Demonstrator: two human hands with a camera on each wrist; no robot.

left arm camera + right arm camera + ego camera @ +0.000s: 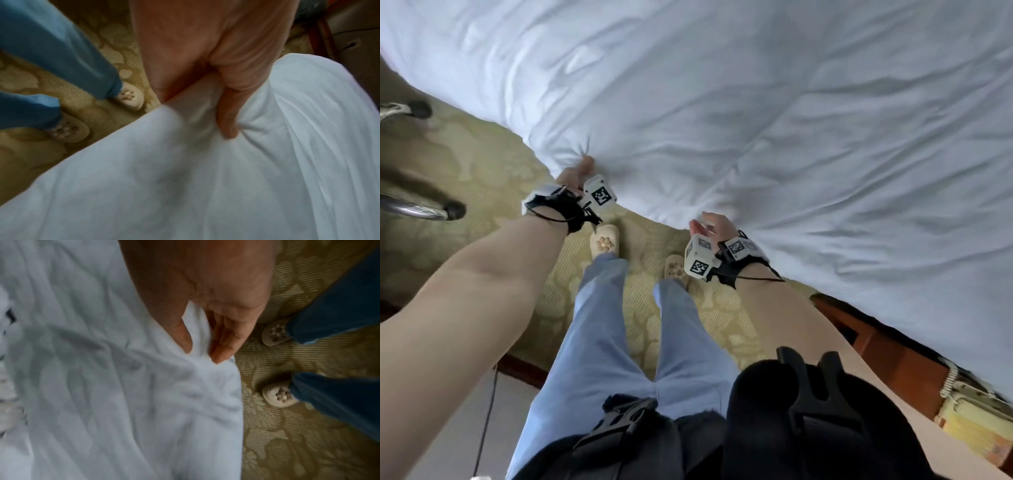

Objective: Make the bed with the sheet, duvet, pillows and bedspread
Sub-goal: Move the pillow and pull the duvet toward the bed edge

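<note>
A white, creased duvet (756,120) covers the bed and fills most of the head view, its near edge hanging over the carpet. My left hand (582,168) grips a bunched fold at that edge. In the left wrist view the thumb (227,123) presses on top of the duvet (226,178) while the fingers curl under it, hidden. Further right along the same edge, my right hand (709,224) holds the duvet (102,386) loosely between the thumb (180,337) and nearly straight fingers (224,345). No pillows or bedspread are in view.
I stand on a patterned yellow-green carpet (493,164) in blue trousers and beige slippers (604,241), close to the bedside. Chrome chair legs (421,209) stand at the left. A wooden nightstand (893,353) with a corded telephone (969,394) sits at the lower right.
</note>
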